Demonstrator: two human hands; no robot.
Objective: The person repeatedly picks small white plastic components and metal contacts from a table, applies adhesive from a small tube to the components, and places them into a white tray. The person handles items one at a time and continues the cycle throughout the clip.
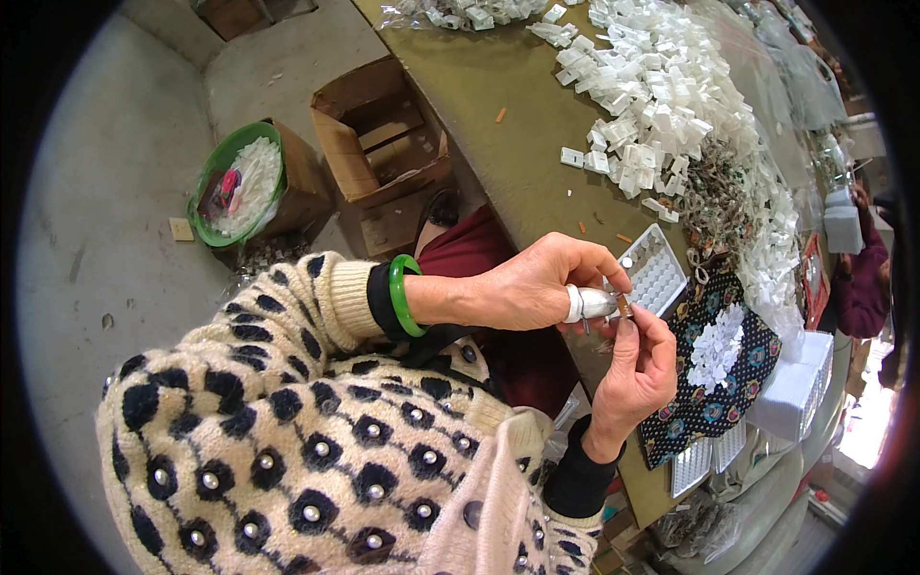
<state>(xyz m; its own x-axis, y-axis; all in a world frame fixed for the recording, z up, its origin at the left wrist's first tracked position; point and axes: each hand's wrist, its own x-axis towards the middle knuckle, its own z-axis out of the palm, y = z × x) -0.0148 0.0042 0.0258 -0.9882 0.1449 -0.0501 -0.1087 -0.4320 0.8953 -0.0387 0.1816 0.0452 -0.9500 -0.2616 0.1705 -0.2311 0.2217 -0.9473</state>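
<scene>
My left hand (527, 283), with a green bangle (406, 295) on its wrist, is closed over the tray's near edge. At its fingers is a shiny silver piece with a white band (587, 303); whether it is held or worn on a finger I cannot tell. The fingertips of my right hand (640, 376) pinch a small brown part with metal on it (624, 306), against the silver piece. Beyond the hands lies a white tray of small round cells (659, 273). Right of it, small white pieces (717, 347) are heaped on a dark patterned cloth (671, 426).
A big pile of white plastic housings (661, 105) covers the far table, beside a heap of small metal parts (721, 196). Stacked white trays (797, 388) stand at right. On the floor are an open carton (345, 158) and a green-rimmed basin (203, 177). Another person's sleeve (862, 278) shows at far right.
</scene>
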